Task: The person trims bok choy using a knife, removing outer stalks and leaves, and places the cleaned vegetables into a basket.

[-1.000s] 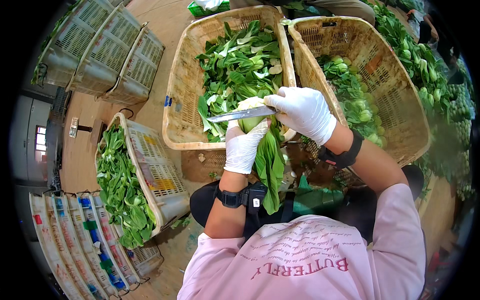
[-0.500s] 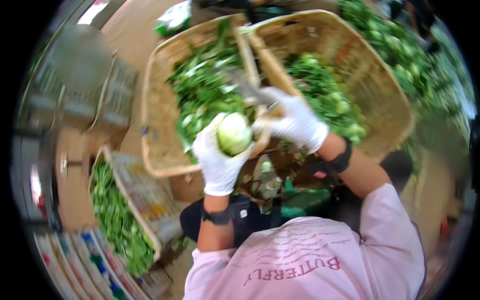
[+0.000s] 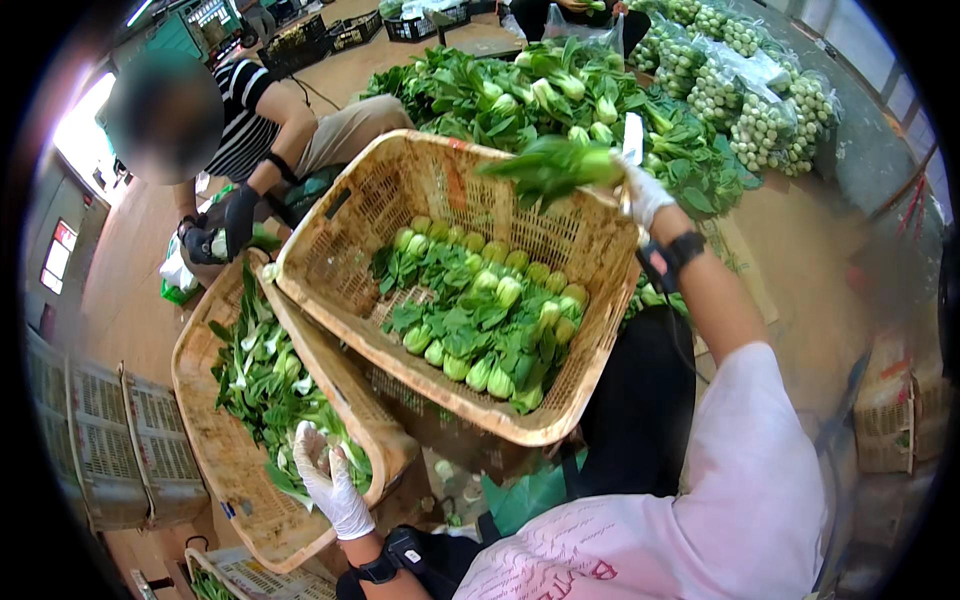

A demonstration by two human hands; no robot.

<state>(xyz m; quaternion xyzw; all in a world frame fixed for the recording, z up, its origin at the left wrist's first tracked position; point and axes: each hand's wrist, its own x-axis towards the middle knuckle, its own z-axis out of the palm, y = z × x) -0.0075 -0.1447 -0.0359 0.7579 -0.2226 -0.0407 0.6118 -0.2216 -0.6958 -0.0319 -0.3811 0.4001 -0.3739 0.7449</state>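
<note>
My right hand (image 3: 645,195), in a white glove, is closed around the base of a leafy bok choy (image 3: 560,168) at the far right rim of the slatted basket (image 3: 340,300). A pale flat blade (image 3: 632,138), seemingly a knife's, stands up from the same hand. Rows of trimmed bok choy (image 3: 478,375) lie inside that basket, bases outward. My left hand (image 3: 330,480), gloved too, hovers over the near end of a second basket (image 3: 205,440) that holds loose leaves (image 3: 265,375). Its fingers are curled but apart, with nothing visible between them.
A big heap of bok choy (image 3: 600,85) lies beyond the basket, with bagged bok choy (image 3: 770,110) behind it. At the left sits a co-worker in a striped shirt (image 3: 245,100), wearing dark gloves. Stacked crates (image 3: 100,440) stand at far left.
My view has swung right and up. The bok choy has gone from my left hand, which is now open. My right hand has moved away to the right and now holds a bok choy.
</note>
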